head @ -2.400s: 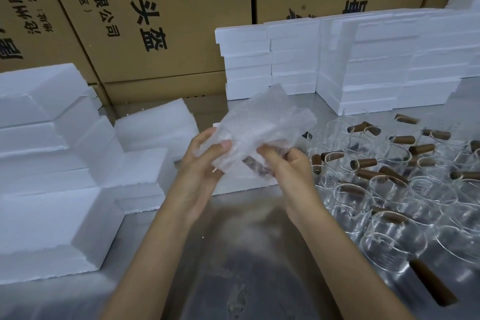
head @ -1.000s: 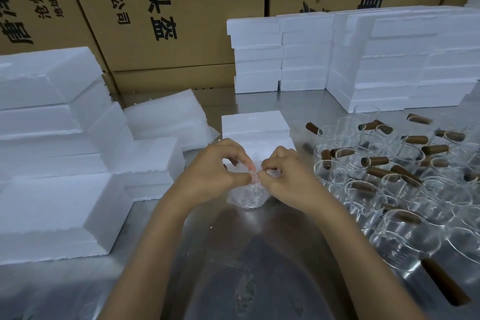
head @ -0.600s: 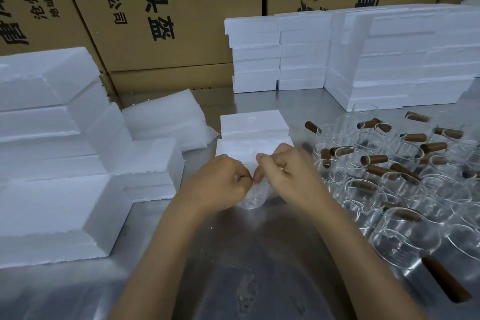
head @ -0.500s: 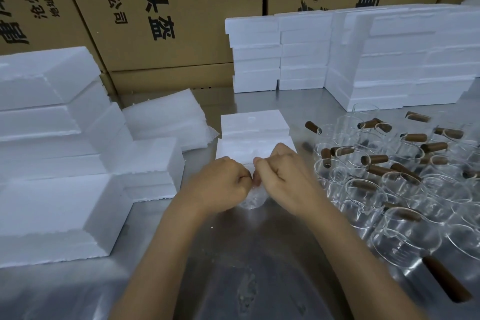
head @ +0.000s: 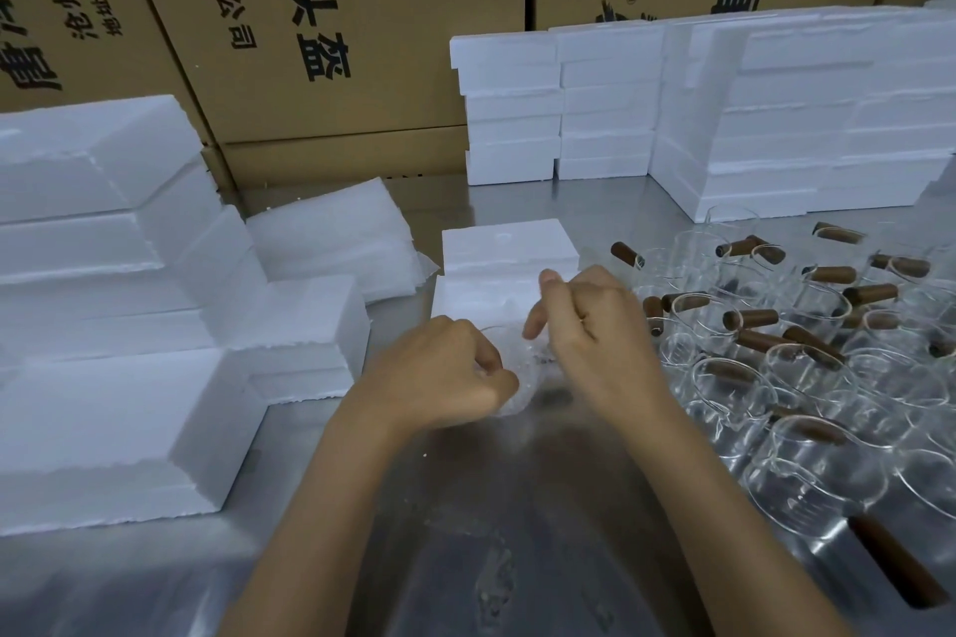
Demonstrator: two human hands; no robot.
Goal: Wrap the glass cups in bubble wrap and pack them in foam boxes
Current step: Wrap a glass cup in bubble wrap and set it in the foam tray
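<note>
A glass cup wrapped in bubble wrap [head: 525,380] sits on the metal table [head: 517,533] between my hands, mostly hidden by them. My left hand [head: 445,378] grips the bundle from the left with curled fingers. My right hand [head: 589,331] is raised just above and right of it, fingers curled; what it pinches is blurred. Directly behind stands a small white foam box [head: 504,269] with a foam slab on top. Several bare glass cups with brown wooden handles [head: 807,357] crowd the table at the right.
Stacks of white foam boxes [head: 129,326] fill the left side, with more foam stacks [head: 724,119] at the back right. A pile of bubble-wrap sheets [head: 336,233] lies at the back left. Brown cardboard cartons [head: 336,41] form the back wall.
The bubble wrap, earlier held up loose around the cup, is now folded tight and the bundle is down on the table. My right hand has just lifted slightly off the bundle.
</note>
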